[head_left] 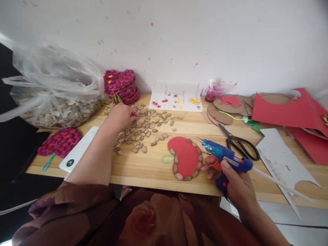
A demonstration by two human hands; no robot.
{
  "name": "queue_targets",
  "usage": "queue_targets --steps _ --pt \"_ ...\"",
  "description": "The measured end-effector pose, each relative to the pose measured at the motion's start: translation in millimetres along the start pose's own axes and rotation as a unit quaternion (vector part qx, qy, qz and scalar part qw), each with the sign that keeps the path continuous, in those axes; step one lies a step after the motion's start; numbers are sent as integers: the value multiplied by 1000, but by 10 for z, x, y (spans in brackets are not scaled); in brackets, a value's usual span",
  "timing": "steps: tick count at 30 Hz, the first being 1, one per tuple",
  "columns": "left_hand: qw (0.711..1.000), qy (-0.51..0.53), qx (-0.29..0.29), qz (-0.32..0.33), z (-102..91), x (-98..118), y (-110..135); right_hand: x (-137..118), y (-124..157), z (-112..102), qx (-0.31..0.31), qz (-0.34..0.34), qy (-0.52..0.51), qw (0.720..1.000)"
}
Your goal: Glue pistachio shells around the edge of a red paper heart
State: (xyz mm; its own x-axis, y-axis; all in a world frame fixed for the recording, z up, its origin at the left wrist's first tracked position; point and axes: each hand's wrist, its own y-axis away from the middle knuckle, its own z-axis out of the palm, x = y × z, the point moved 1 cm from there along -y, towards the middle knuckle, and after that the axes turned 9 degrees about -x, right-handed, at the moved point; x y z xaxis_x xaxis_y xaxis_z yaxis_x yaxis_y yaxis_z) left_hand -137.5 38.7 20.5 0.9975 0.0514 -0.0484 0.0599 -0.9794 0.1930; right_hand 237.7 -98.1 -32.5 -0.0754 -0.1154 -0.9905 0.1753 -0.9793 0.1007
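Note:
My right hand (238, 182) grips a blue hot glue gun (222, 152), its metal nozzle pointing left and a white glue stick trailing from its back. Just left of the nozzle lies a red apple-shaped cutout (186, 157) with brown nut shells along its right, bottom and lower left edges. A green loop (167, 159) sticks out from its left side. My left hand (121, 116) reaches over the loose brown shells (139, 133), fingers bent together at the pile's far left. Its fingertips are partly hidden, so what they pinch cannot be made out.
A plastic bag of shells (58, 109) and stacked magenta pieces (121, 85) stand back left. A white phone (77, 152) lies under my left forearm. Black scissors (239, 141), red sheets (279, 112), cardboard shapes (221, 114) and a pink-stained cup (212, 92) are to the right.

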Motion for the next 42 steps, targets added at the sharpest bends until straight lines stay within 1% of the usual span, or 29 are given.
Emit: queue_targets --steps 3,5,7,8,9,11,12,13,15,16,18,21,27,30,36,42 --pt "1000 -2 8 18 -13 -4 2 0 1 -9 -6 -3 1 1000" --pt "1000 4 16 15 -63 5 36 -20 2 2 -2 -5 3 1000" --pt "998 44 31 11 -141 47 121 -41 1 18 1 -9 6 1000" --pt "996 81 44 21 -181 88 186 -48 -1 25 0 -12 7 1000" --pt "989 128 54 46 -216 146 265 -51 -3 31 -2 -17 6 1000" --pt "971 190 75 127 -248 307 456 -46 -9 35 -6 -24 3 1000" --pt "966 188 77 160 -237 401 560 -40 -11 33 -6 -27 3 1000" --pt "967 166 62 183 -203 498 660 -31 -12 30 -6 -28 3 1000" --pt "968 109 21 225 -85 675 841 -17 -10 20 -4 -28 4 1000" --pt "968 87 10 236 -12 744 915 -14 -6 17 -5 -25 3 1000" --pt "969 62 3 239 123 825 1020 -16 4 15 -12 -20 1 1000" --pt "972 60 15 229 228 820 1093 -36 15 25 -18 -15 6 1000" --pt "977 82 28 196 154 694 1146 -24 15 19 -6 -19 7 1000" --pt "977 84 27 194 170 720 1176 15 19 -4 -9 -20 10 1000" --pt "976 74 40 199 283 824 1206 16 22 -2 -27 -30 21 999" --pt "975 69 53 205 301 816 1203 -2 27 11 -32 -39 14 999"
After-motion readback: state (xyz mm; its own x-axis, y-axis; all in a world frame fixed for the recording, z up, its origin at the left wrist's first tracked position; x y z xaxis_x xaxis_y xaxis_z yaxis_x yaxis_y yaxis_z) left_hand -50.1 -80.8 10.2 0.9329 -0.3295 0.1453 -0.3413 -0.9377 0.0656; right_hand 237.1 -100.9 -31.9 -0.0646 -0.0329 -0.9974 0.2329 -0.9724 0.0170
